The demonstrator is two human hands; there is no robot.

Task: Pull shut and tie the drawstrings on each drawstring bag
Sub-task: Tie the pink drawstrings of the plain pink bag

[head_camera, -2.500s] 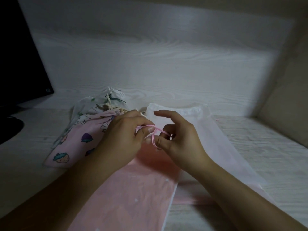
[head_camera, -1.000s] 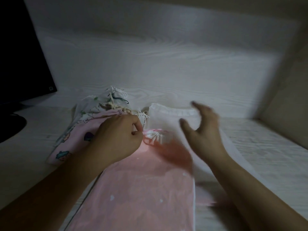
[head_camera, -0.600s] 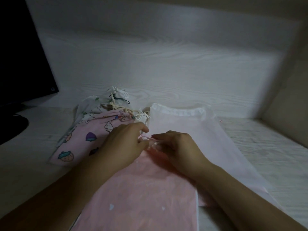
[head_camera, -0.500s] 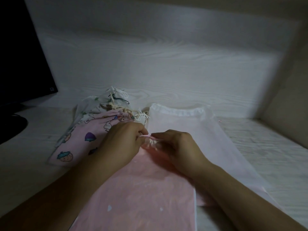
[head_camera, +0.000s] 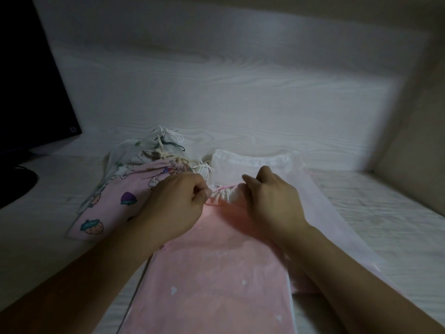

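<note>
The pale wood-grain bench point(head_camera: 385, 213) fills the lower half of the frame, with a dark monitor point(head_camera: 29, 80) at the upper left edge. Largest of the task's things is the pink bag point(head_camera: 212, 280), lying flat from the bottom centre up to the middle of the frame, its neck gathered into tight white puckers between the two hands. It looks like thin, limp cloth, light and easily creased, so it should slide on the bench unless the neck is held. Under it and to the right lies a white bag point(head_camera: 320, 208), its ruffled mouth toward the back, equally soft and seemingly not yet drawn. To the left of centre sits a heap of printed bags point(head_camera: 115, 203), strawberry and animal patterns, with cords bunched at their tops; they appear already tied. The left hand point(head_camera: 175, 208) has its fingers curled and pinches at the left side of the gathered neck, probably the pink drawstring point(head_camera: 222, 187), though the cord is thin and mostly hidden. The right hand point(head_camera: 272, 201) is curled around the right side of the puckered neck, gripping it. The cord looks smooth and slight; best taken near the casing, one end per hand, with steady gentle pull rather than a jerk.
</note>
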